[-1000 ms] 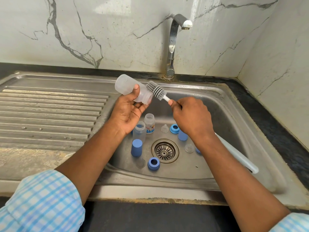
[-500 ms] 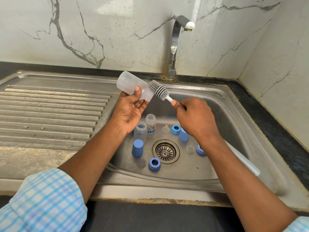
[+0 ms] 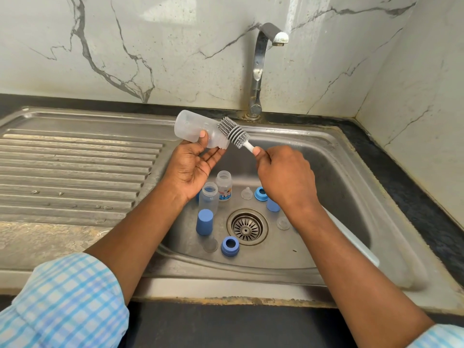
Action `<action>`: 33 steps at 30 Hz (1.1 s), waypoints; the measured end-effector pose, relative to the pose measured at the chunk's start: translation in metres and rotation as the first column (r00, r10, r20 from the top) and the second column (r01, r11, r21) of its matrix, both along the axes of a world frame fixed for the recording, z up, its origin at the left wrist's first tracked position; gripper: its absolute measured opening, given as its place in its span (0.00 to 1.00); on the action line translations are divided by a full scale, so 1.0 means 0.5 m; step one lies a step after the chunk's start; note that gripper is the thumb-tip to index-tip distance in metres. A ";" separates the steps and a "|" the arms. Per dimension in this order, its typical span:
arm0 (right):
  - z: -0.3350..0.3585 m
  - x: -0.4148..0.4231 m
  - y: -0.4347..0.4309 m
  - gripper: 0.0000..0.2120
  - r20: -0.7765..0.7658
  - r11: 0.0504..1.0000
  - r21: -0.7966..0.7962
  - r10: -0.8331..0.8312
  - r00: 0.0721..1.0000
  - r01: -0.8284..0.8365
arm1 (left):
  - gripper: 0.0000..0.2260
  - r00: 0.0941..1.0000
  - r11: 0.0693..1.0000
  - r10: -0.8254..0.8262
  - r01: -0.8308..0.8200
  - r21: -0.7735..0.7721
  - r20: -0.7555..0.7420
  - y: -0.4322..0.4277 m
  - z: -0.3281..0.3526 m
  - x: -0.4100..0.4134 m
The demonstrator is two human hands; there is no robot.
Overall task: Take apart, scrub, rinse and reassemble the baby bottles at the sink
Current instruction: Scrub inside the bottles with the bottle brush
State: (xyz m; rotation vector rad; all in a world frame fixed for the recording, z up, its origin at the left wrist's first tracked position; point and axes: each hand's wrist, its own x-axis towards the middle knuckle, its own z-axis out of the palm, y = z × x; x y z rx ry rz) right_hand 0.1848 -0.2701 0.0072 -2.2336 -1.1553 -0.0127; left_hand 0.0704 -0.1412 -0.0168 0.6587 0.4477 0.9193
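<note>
The left hand (image 3: pixel 190 167) grips a clear bottle (image 3: pixel 190 128), tilted above the sink (image 3: pixel 339 172), its mouth pointing down to the right. The right hand (image 3: pixel 283 172) is clenched round the handle of a grey brush (image 3: pixel 232 131), whose head lies against the bottle's neck, outside the mouth. On the basin floor around the drain (image 3: pixel 247 227) stand a plain bottle (image 3: pixel 209 197), a printed bottle (image 3: pixel 223 183), a blue cap (image 3: pixel 204 221) and a blue ring (image 3: pixel 229 245).

White veined marble walls (image 3: pixel 175 46), dark countertop (image 3: pixel 406 192)
</note>
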 end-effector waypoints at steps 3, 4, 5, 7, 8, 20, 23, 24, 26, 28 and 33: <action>-0.002 0.004 0.002 0.20 -0.001 1.000 -0.008 -0.011 1.000 0.011 | 0.19 1.000 1.000 -0.006 0.006 0.016 -0.011 0.001 -0.002 0.000; -0.002 0.006 0.001 0.20 -0.003 1.000 -0.010 -0.014 1.000 0.014 | 0.19 1.000 1.000 -0.006 0.007 0.021 -0.014 0.000 -0.002 0.001; -0.001 0.008 0.000 0.20 -0.006 1.000 -0.013 -0.017 1.000 0.017 | 0.19 1.000 1.000 -0.008 0.009 0.026 -0.015 -0.001 -0.002 0.001; -0.001 0.010 -0.001 0.20 -0.009 1.000 -0.017 -0.020 1.000 0.019 | 0.19 1.000 0.999 -0.012 0.013 0.049 -0.017 0.000 -0.004 0.001; -0.001 0.010 -0.001 0.20 -0.006 1.000 -0.018 -0.022 1.000 0.022 | 0.18 1.000 0.998 -0.011 0.013 0.066 -0.021 0.000 -0.004 0.002; -0.001 -0.024 -0.010 0.14 0.094 0.997 -0.005 0.071 0.993 -0.071 | 0.25 0.983 0.985 0.166 -0.162 0.052 -0.081 0.003 -0.010 0.003; 0.004 -0.010 -0.010 0.15 0.096 0.999 0.037 0.029 0.995 -0.033 | 0.14 0.990 0.996 0.069 -0.063 0.056 -0.126 -0.009 -0.009 0.007; 0.005 -0.003 -0.012 0.15 0.102 0.999 0.049 0.017 0.995 -0.022 | 0.11 0.988 0.997 0.032 -0.022 0.070 -0.149 -0.012 -0.008 0.006; 0.006 0.010 -0.017 0.15 0.113 0.998 0.062 -0.002 0.994 -0.005 | 0.07 0.980 0.994 -0.010 0.032 0.105 -0.201 -0.013 -0.009 0.006; 0.006 0.020 -0.019 0.15 0.110 0.997 0.080 -0.016 0.994 0.007 | 0.06 0.967 0.986 -0.008 0.050 0.159 -0.253 -0.012 -0.011 0.007; 0.006 0.044 -0.020 0.16 0.111 0.996 0.082 -0.055 0.992 0.046 | 0.17 0.931 0.908 0.104 0.055 0.416 -0.351 -0.013 -0.021 0.011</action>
